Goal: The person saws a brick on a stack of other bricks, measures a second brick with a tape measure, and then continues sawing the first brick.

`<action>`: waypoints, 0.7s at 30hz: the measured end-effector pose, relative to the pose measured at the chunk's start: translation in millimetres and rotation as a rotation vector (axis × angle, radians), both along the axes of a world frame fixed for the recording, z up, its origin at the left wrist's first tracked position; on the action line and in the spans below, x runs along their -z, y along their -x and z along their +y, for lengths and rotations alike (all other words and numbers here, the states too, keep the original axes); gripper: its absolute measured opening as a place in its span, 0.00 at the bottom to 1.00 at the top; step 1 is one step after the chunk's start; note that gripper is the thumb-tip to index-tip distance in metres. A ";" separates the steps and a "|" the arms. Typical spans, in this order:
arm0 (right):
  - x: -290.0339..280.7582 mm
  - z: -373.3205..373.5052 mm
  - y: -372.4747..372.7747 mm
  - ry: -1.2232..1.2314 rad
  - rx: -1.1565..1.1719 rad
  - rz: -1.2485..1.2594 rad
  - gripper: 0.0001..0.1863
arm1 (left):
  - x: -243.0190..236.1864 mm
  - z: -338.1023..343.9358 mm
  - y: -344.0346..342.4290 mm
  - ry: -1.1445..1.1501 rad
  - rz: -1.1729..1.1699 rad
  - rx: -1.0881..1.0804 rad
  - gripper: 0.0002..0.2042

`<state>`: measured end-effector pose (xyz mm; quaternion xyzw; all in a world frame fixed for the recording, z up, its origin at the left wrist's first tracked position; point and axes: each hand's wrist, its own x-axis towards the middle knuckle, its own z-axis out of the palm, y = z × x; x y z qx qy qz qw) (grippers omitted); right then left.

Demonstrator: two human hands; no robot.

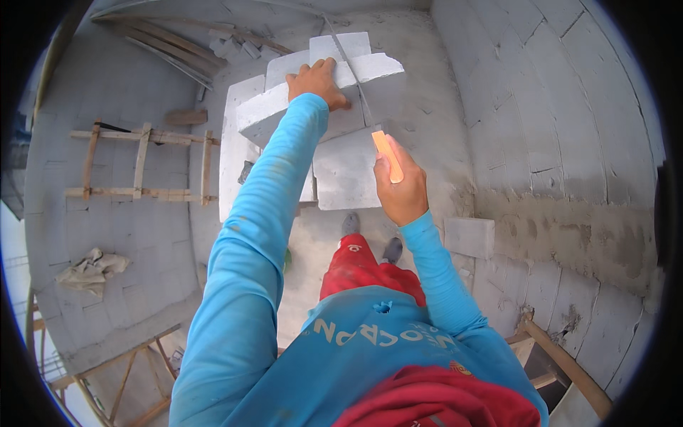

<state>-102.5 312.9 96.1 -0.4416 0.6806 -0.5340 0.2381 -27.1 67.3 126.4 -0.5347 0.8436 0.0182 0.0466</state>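
Note:
My right hand [405, 188] is closed round the orange handle of a hand saw [386, 158]. Its long thin blade runs away from me across a long white aerated concrete block [267, 116]. Whether the teeth have cut into the block I cannot tell. To the left of the blade, my left hand [316, 84] grips this block, with fingers over its top and thumb on the near side. Beneath and behind it are more white blocks [348, 174], forming a low stack.
A grey block wall [541, 107] rises on the right, with a loose block [469, 237] near its foot. Timber planks [167, 46] lie at the far left. A wooden frame [141, 162] and a crumpled cloth [92, 272] are at the left. My shoes stand before the stack.

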 end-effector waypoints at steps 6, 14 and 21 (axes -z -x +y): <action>-6.8 26.6 0.6 0.095 -0.005 -0.026 0.29 | 4.6 9.2 -1.6 0.014 -0.004 -0.023 0.48; -3.6 164.9 -16.1 -0.065 -0.035 -0.096 0.29 | 4.6 8.4 -3.7 0.036 -0.013 -0.036 0.45; 16.2 18.7 -2.5 0.057 0.034 -0.057 0.24 | 10.8 20.2 3.0 0.073 0.028 -0.033 0.45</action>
